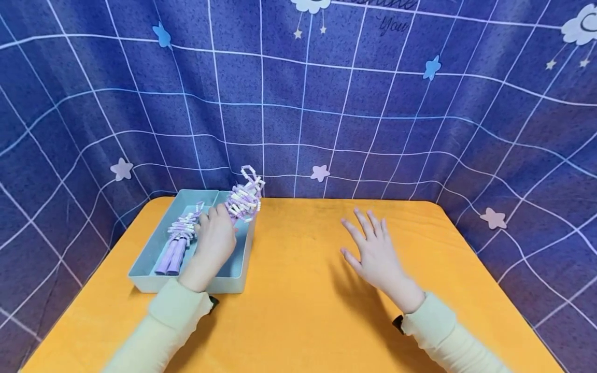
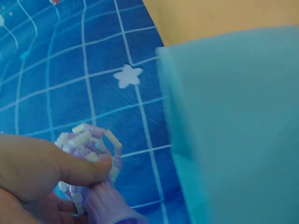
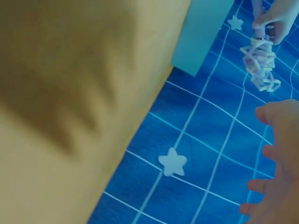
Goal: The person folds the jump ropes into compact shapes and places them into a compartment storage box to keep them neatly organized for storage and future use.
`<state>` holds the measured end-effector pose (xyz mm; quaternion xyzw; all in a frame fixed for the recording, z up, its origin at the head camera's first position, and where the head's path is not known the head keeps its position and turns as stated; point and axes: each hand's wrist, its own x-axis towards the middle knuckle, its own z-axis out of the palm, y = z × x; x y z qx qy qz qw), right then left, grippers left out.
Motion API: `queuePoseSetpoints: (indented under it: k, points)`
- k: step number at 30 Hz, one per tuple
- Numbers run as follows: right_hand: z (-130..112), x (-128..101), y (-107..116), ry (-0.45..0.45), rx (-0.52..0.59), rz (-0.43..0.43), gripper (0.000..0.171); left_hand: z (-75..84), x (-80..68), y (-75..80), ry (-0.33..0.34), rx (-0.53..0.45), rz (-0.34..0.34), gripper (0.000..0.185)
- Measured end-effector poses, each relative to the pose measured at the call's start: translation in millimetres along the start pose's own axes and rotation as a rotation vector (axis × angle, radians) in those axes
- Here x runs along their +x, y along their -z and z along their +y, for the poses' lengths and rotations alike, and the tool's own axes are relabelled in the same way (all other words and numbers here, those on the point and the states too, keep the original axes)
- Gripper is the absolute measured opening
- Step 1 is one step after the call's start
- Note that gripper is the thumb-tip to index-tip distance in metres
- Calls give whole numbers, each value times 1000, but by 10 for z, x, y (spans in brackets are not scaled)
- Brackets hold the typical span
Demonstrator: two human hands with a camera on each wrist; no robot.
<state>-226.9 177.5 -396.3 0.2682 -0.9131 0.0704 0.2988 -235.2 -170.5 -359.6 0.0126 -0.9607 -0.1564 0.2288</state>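
Note:
My left hand grips a beaded jump rope close to the end of its purple handle. The rope's white and purple beads are bundled up and stick out past my fingers, over the back right of a blue-grey box. In the left wrist view the thumb lies across the bundle's base. A second bundled jump rope lies in the left side of the box, its two purple handles side by side toward the front. My right hand hovers over the table with fingers spread, holding nothing.
The box stands on the left of an orange-yellow table, with a divider line at its back. A dark blue curtain with white grid lines and stars surrounds the table's back and sides.

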Motion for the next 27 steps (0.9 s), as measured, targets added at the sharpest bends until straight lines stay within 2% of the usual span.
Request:
queuePoseSetpoints:
  k: [8,17,20,27]
  points:
    - [-106,-105,-155,-33,53,-69,63,-144,14,-282,177,2,-111,41]
    - [-189,-198,-251,-33,78,-137,62,-300,49,-540,356,-15,-316,31]
    - [-203,-216,-262,-31,100,-140,62,-340,39,-603,357,-15,-338,33]
    - [-179,-202,-257,-35,118,-125,60,-434,16,-663,248,25,-330,55]
